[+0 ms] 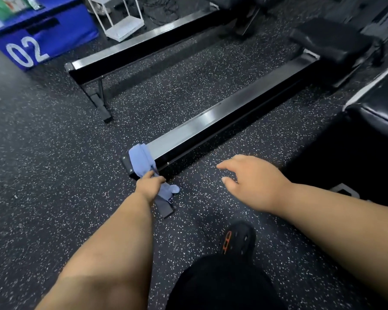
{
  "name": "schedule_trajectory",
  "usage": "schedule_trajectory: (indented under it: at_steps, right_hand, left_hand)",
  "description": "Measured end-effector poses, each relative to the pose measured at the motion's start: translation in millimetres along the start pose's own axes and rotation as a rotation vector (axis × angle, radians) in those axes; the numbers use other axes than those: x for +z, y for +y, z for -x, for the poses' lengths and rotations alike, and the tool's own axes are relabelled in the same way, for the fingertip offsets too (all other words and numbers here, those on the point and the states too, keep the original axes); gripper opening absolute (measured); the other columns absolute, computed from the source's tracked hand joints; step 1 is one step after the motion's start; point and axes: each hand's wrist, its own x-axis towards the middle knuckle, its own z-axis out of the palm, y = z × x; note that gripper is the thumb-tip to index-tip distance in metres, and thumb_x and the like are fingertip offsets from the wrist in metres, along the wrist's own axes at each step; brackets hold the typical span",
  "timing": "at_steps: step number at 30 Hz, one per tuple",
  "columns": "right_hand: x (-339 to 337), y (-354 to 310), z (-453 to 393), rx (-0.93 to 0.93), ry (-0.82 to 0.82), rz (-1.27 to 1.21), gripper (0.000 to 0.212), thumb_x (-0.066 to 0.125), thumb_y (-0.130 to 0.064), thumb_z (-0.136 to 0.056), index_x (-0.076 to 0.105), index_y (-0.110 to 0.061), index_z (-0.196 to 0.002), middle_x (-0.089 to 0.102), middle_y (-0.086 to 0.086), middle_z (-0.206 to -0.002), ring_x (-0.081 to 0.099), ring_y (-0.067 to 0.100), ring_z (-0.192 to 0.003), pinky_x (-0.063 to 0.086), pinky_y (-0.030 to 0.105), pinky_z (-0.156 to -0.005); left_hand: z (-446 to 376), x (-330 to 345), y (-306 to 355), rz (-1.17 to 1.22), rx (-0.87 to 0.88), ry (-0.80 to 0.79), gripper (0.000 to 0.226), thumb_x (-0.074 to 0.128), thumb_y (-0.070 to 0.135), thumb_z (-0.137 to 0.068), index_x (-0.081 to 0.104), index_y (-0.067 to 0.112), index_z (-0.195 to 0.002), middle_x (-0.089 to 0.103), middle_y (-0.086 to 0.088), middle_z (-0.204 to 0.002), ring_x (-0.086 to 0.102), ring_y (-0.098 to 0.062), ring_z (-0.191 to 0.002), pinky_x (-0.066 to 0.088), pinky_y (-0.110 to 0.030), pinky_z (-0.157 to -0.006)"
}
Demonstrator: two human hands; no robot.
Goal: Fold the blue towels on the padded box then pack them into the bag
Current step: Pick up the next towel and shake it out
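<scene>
- One crumpled pale-blue cloth towel (141, 161) drapes the near end of the long black metal rail (211, 128).
- Left hand (150, 186) grips its hanging part; right hand (249, 177) hovers, fingers spread, empty.
- Risk: towel may snag on the rail end.

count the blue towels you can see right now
1: a blue towel draped over the near end of the closer rail, gripped at its lower part by the left hand. Others may lie out of view.

left hand (151, 184) gripping blue towel (141, 161) on rail (213, 128), right hand (249, 177) open
</scene>
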Motion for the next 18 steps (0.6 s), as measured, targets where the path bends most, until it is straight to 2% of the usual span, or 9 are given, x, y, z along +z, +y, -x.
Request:
schedule_trajectory:
  at_steps: [3,5,6,7,9,11,15,17,18]
  right_hand:
    - [3,-1,-5,0.008,-0.014,-0.015,0.045,0.048,-0.042,-0.105,0.052,-0.035,-0.149,0.057,-0.006,-0.143,0.055,0.016,-0.131,0.045,0.035,-0.107]
    - [1,-3,-5,0.027,-0.025,-0.034,0.045,0.048,-0.043,-0.105,0.052,-0.035,-0.148,0.058,-0.007,-0.139,0.057,0.016,-0.125,0.047,0.036,-0.104]
    - [0,-5,-4,0.034,-0.025,-0.043,0.044,0.048,-0.043,-0.105,0.052,-0.035,-0.148,0.058,-0.007,-0.139,0.058,0.016,-0.122,0.048,0.036,-0.104]
    - [-2,-6,-2,0.042,-0.022,-0.051,0.044,0.049,-0.043,-0.105,0.053,-0.035,-0.148,0.058,-0.007,-0.139,0.059,0.015,-0.118,0.048,0.036,-0.103]
    - [-6,-8,3,0.059,-0.015,-0.076,0.044,0.049,-0.042,-0.105,0.053,-0.036,-0.148,0.057,-0.008,-0.139,0.058,0.011,-0.106,0.049,0.035,-0.100]
    - [-13,-9,12,0.077,0.001,-0.105,0.043,0.050,-0.042,-0.105,0.053,-0.036,-0.148,0.056,-0.008,-0.141,0.059,0.012,-0.108,0.049,0.035,-0.101]
    - [-29,-11,38,0.154,0.057,-0.252,0.041,0.054,-0.042,-0.104,0.055,-0.039,-0.145,0.057,-0.014,-0.135,0.060,0.009,-0.113,0.049,0.036,-0.103]
    - [-37,-11,54,0.211,0.109,-0.412,0.036,0.057,-0.041,-0.104,0.059,-0.038,-0.140,0.061,-0.016,-0.122,0.065,0.003,-0.098,0.054,0.034,-0.095]
    - [-42,-12,62,0.235,0.132,-0.512,0.033,0.058,-0.039,-0.104,0.061,-0.035,-0.137,0.063,-0.015,-0.110,0.066,-0.001,-0.082,0.056,0.028,-0.083]
  left_hand:
    - [16,1,7,0.019,0.034,0.076,0.057,0.070,0.022,-0.084,0.064,0.013,-0.140,0.063,-0.007,-0.139,0.062,-0.027,-0.117,0.055,-0.037,-0.097]
    - [29,1,13,0.038,0.074,0.098,0.014,0.064,0.010,-0.093,0.070,0.023,-0.095,0.064,0.004,-0.098,0.055,-0.021,-0.103,0.049,-0.028,-0.077]
    - [33,3,15,0.039,0.126,0.109,0.023,0.060,0.006,-0.097,0.065,0.027,-0.087,0.060,0.008,-0.091,0.051,-0.019,-0.102,0.046,-0.024,-0.075]
    - [41,1,18,0.047,0.149,0.102,0.020,0.059,0.006,-0.099,0.070,0.023,-0.096,0.065,0.006,-0.099,0.054,-0.019,-0.106,0.050,-0.025,-0.083]
    - [56,-4,26,0.075,0.204,0.085,0.038,0.059,0.012,-0.100,0.067,0.013,-0.137,0.065,-0.001,-0.137,0.059,-0.020,-0.126,0.049,-0.041,-0.112]
    - [75,-11,37,0.105,0.253,0.067,0.048,0.059,0.018,-0.098,0.062,0.017,-0.146,0.062,0.001,-0.145,0.060,-0.019,-0.130,0.045,-0.044,-0.118]
    - [140,-28,77,0.284,0.388,0.022,0.032,0.059,0.015,-0.098,0.075,0.021,-0.126,0.074,0.002,-0.126,0.068,-0.015,-0.119,0.053,-0.035,-0.106]
    - [178,-34,100,0.431,0.456,-0.015,0.025,0.058,0.007,-0.101,0.077,0.014,-0.114,0.078,0.000,-0.114,0.073,-0.010,-0.105,0.057,-0.027,-0.092]
    - [202,-35,112,0.518,0.486,-0.063,0.023,0.056,0.004,-0.103,0.076,0.010,-0.110,0.079,0.000,-0.103,0.074,-0.007,-0.093,0.058,-0.022,-0.082]
